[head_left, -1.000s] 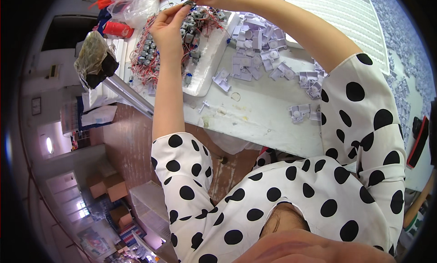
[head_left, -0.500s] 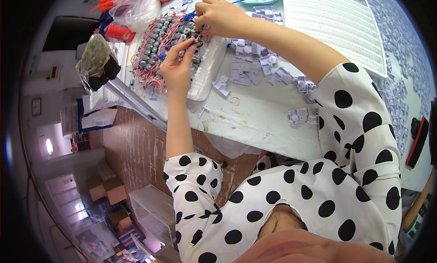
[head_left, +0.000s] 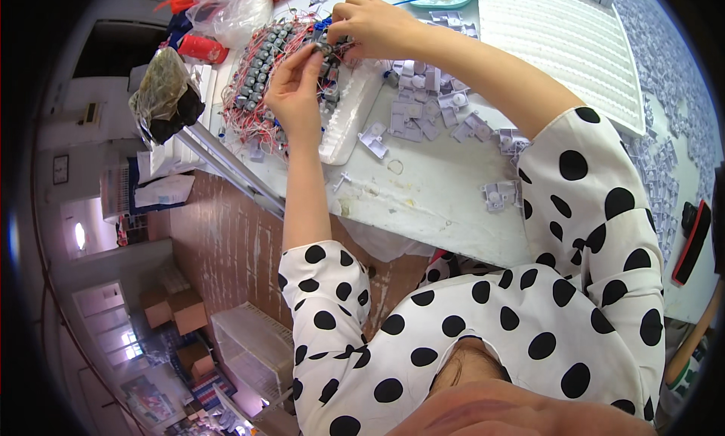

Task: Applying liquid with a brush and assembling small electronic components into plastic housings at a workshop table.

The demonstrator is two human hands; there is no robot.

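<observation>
My left hand and my right hand meet over a white tray full of small grey motors with red wires. Both pinch one small grey wired part between the fingertips, just above the tray's near end. Loose pale lilac plastic pieces lie on the white table right of the tray, under my right forearm.
A large white ribbed tray lies at the far right, with more lilac pieces beyond it. A dark bundle in a bag and clear plastic bags sit at the table's left end. Boxes and a white crate stand on the floor.
My left hand came down from the far end of the tray and moved right to meet my right hand; both now hold one small part together.
</observation>
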